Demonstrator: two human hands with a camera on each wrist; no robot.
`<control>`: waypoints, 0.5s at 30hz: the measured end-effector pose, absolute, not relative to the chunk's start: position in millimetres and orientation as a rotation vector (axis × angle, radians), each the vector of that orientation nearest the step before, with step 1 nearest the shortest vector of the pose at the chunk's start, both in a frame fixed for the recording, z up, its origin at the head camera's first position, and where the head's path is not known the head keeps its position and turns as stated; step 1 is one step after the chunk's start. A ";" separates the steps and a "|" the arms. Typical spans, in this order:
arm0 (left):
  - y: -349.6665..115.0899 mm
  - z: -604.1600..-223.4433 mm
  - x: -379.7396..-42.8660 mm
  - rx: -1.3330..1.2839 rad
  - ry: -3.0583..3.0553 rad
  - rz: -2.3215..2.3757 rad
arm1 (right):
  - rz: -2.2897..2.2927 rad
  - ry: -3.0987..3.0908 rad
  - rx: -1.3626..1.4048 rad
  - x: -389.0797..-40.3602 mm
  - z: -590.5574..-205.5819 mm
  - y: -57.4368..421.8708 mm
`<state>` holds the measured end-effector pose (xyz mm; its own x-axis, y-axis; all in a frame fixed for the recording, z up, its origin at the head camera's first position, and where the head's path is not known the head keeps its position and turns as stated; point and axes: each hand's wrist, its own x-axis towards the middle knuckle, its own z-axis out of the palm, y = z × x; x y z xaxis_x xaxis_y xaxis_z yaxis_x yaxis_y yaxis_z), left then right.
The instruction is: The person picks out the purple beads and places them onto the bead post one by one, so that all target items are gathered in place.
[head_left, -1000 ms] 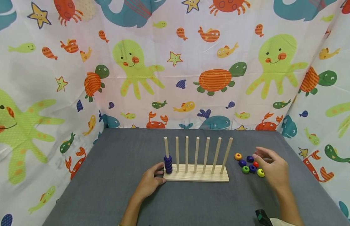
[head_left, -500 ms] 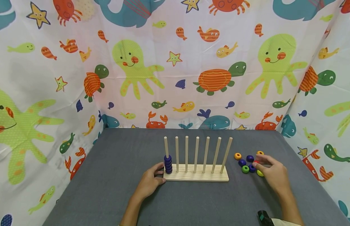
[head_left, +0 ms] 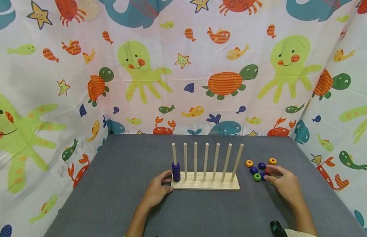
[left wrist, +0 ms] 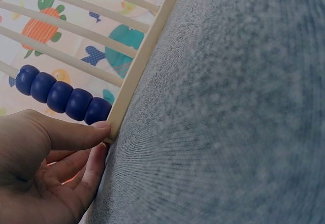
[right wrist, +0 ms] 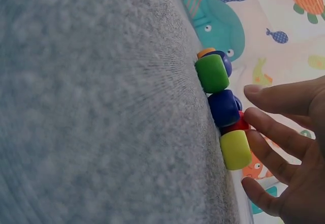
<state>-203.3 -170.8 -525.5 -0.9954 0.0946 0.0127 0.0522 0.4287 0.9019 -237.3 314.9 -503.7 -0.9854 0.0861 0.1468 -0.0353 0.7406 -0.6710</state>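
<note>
While the left hand steadies a wooden peg board at the centre of the head view, the right hand reaches into a loose cluster of beads at centre right. The left thumb and fingers pinch the left end of the board's pale base. Seven upright pegs rise from it; the leftmost carries a stack of five dark blue beads, down at the base, just beside the left fingers.

The right thumb and fingers are spread, with a gap between them. Their tips are near a red bead, but whether they touch it is hard to tell. Around it lie three dark blue loose beads, a green bead, a yellow bead mostly hidden by the hand in the head view, and two orange beads, one at the cluster's left, the other at its top right.

Everything rests on a grey tabletop, with a sea-animal curtain behind.
</note>
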 end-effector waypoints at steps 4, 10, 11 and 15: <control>-171.0 -525.1 -203.4 0.132 2.618 1.647 | 1.063 -2.800 -0.008 -238.7 -505.3 316.1; -170.8 -525.3 -203.6 0.138 2.627 1.639 | 1.063 -2.834 -0.007 -239.9 -507.7 316.6; -170.8 -525.3 -203.6 0.139 2.627 1.640 | 1.061 -2.837 -0.011 -240.0 -507.8 316.7; -170.7 -525.2 -203.4 0.142 2.626 1.646 | 1.061 -2.853 -0.025 -240.5 -506.8 317.5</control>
